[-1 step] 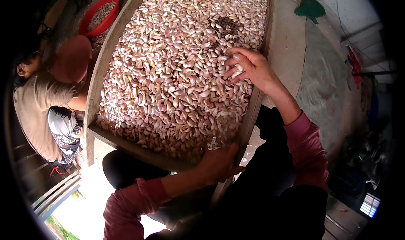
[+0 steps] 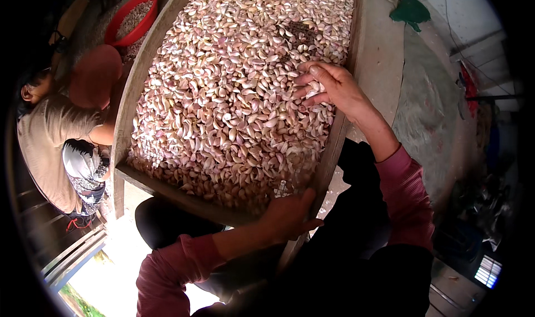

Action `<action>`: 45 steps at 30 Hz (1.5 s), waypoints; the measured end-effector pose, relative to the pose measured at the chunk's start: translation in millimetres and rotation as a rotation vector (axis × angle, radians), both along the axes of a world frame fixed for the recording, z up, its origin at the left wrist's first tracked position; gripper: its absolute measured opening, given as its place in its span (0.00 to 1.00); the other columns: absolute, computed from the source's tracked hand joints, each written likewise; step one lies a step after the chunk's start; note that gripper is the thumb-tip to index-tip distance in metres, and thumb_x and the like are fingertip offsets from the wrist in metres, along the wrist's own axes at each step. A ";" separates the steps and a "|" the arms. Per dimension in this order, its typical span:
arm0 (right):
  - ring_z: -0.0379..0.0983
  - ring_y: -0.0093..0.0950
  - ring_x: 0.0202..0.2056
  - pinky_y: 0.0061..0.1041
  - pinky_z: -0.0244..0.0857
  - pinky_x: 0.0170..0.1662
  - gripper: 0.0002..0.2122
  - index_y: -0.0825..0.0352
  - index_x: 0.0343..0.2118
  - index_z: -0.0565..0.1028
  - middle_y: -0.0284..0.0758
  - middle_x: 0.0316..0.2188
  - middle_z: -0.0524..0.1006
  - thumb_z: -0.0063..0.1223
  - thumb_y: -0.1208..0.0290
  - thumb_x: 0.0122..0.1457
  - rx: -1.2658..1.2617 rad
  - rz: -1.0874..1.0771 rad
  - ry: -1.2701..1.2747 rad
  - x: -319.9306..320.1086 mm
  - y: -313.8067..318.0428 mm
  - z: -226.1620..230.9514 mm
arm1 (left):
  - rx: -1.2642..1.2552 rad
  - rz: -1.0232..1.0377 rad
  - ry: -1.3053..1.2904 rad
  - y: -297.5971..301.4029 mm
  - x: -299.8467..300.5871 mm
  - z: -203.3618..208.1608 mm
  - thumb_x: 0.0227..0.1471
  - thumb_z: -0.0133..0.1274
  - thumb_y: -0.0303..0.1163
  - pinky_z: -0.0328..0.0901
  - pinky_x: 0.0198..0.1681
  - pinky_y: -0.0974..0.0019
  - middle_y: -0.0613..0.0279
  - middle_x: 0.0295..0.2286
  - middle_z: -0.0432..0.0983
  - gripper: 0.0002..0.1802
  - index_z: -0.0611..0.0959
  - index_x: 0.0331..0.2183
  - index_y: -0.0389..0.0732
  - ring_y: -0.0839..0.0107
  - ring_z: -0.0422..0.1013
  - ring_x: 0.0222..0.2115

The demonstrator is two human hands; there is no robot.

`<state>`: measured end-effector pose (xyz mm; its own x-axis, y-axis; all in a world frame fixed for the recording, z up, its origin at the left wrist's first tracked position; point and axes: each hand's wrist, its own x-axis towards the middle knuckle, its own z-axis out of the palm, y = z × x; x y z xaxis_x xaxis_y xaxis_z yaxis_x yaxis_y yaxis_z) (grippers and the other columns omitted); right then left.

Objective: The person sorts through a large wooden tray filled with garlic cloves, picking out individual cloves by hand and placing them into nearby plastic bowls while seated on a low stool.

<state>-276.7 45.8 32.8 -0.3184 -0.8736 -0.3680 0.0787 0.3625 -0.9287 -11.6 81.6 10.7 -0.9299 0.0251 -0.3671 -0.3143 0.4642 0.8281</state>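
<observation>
Garlic cloves [image 2: 223, 99], pale and pinkish, lie thickly spread in a long wooden-framed tray [image 2: 131, 102] with a mesh bottom. Over the tray's right side, my right hand [image 2: 334, 88] is curled with a few cloves held between thumb and fingers. Its other fingertips hang just over the layer of cloves. At the near right corner my left hand [image 2: 287, 219] rests by the frame in shadow. The fingers of that hand are spread apart, and I see nothing in them.
Left of the tray, another person [image 2: 61, 133] sits low. Beyond them are a red basin [image 2: 153, 16] of garlic and a reddish round object [image 2: 96, 77]. A green item [image 2: 410, 11] and a greyish sheet [image 2: 426, 105] lie on the right. Bare mesh [image 2: 301, 31] shows among the cloves.
My right thumb has come in closer over the cloves in that hand, and the hand has shifted very slightly. My left hand has stayed in place.
</observation>
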 end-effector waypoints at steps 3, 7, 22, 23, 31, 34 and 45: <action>0.74 0.38 0.51 0.35 0.72 0.53 0.23 0.74 0.58 0.66 0.46 0.51 0.74 0.33 0.58 0.72 -0.052 0.043 -0.280 -9.0 -5.8 -9.1 | -0.017 -0.013 0.015 -1.5 -0.6 -0.8 0.52 0.59 0.50 0.70 0.34 0.50 0.46 0.31 0.77 0.30 0.64 0.41 0.37 0.46 0.76 0.33; 0.70 0.39 0.57 0.37 0.65 0.61 0.21 0.75 0.58 0.66 0.45 0.54 0.71 0.37 0.62 0.72 -0.082 0.090 -0.518 -6.1 -11.4 -11.1 | -0.010 -0.003 0.024 -3.8 0.8 0.6 0.52 0.59 0.50 0.70 0.35 0.50 0.45 0.32 0.77 0.31 0.64 0.42 0.38 0.45 0.76 0.34; 0.81 0.24 0.32 0.25 0.74 0.32 0.13 0.63 0.50 0.76 0.39 0.36 0.83 0.45 0.76 0.65 -0.149 -0.048 0.653 2.2 -20.7 -1.4 | 0.000 0.015 -0.060 0.2 -1.6 1.8 0.49 0.63 0.47 0.70 0.35 0.50 0.47 0.33 0.78 0.29 0.69 0.39 0.34 0.47 0.77 0.34; 0.80 0.22 0.32 0.25 0.74 0.33 0.12 0.63 0.48 0.78 0.37 0.35 0.83 0.48 0.74 0.65 -0.161 -0.048 0.478 -2.5 -21.5 -5.0 | 0.003 0.015 -0.059 0.2 -1.1 1.6 0.49 0.63 0.47 0.70 0.35 0.50 0.47 0.33 0.78 0.29 0.69 0.39 0.34 0.47 0.77 0.33; 0.74 0.26 0.30 0.29 0.71 0.38 0.08 0.67 0.36 0.80 0.32 0.29 0.77 0.63 0.75 0.52 -0.265 0.476 1.067 45.4 -5.8 -32.2 | 0.018 0.015 -0.037 -2.0 0.2 5.4 0.50 0.62 0.46 0.70 0.35 0.49 0.45 0.34 0.77 0.30 0.65 0.41 0.35 0.44 0.76 0.33; 0.74 0.27 0.31 0.30 0.71 0.39 0.08 0.67 0.37 0.80 0.33 0.30 0.77 0.62 0.75 0.53 -0.152 0.472 0.954 34.6 -7.7 -30.1 | -0.001 0.014 -0.039 -1.3 -0.6 4.7 0.51 0.61 0.46 0.70 0.34 0.49 0.44 0.34 0.77 0.31 0.64 0.42 0.35 0.43 0.76 0.32; 0.76 0.17 0.29 0.18 0.73 0.32 0.10 0.70 0.45 0.79 0.32 0.31 0.81 0.53 0.77 0.62 -0.037 0.171 0.254 16.0 -8.0 -14.8 | 0.009 -0.014 -0.052 -7.0 -3.3 7.6 0.50 0.61 0.50 0.70 0.33 0.48 0.44 0.31 0.78 0.32 0.64 0.41 0.35 0.43 0.76 0.30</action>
<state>-260.8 37.7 18.0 -0.2439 -0.9337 -0.2622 -0.2172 0.3161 -0.9235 -14.9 74.6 18.3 -0.9090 0.0416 -0.4147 -0.3506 0.4616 0.8149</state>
